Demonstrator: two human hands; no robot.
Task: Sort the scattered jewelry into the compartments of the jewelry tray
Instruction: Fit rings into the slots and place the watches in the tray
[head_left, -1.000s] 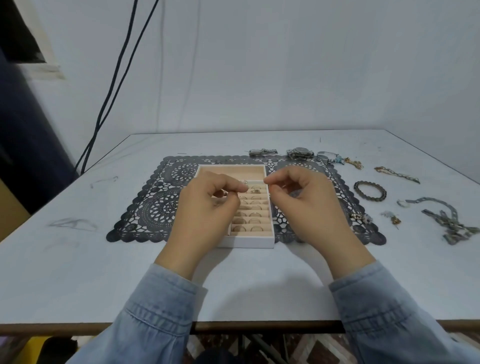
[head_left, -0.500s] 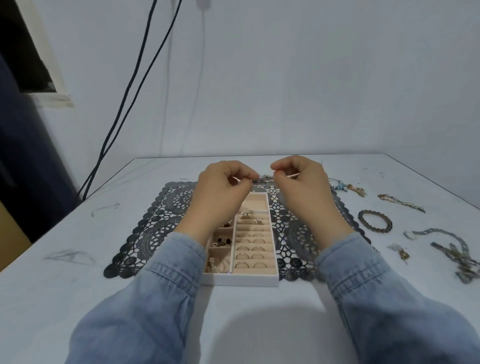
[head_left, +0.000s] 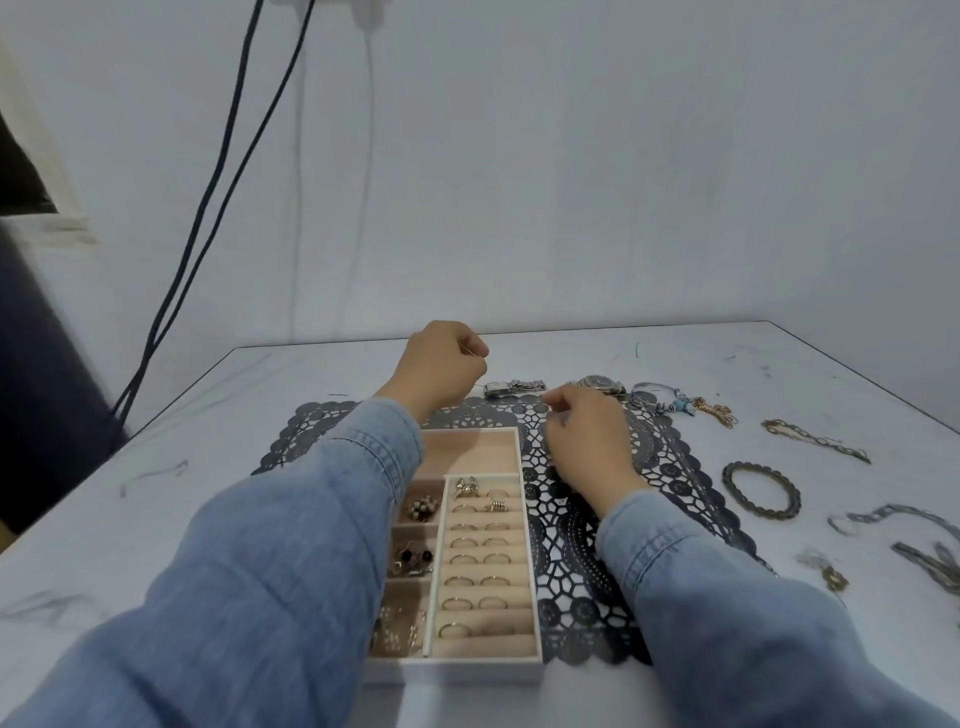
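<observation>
Your L hand (head_left: 447, 364) hovers past the jewelry tray's (head_left: 467, 671) far end, grip pinched on a fine strand (head_left: 478, 354), prob. a chain. R hand (head_left: 587, 441) curls over the mat (head_left: 597, 597); can't tell if its grip holds anything. Step: stowing 1 piece. Next: lower it slack into the wide back compartment (head_left: 467, 449) w/o snagging.

Both arms are clothed in light blue denim (washed, faintly mottled). The left sleeve (head_left: 270, 571), over the left side of the jewelry tray (head_left: 467, 673), and the right sleeve (head_left: 727, 597), right of the tray, end in banded cuffs with stitched seams.
</observation>
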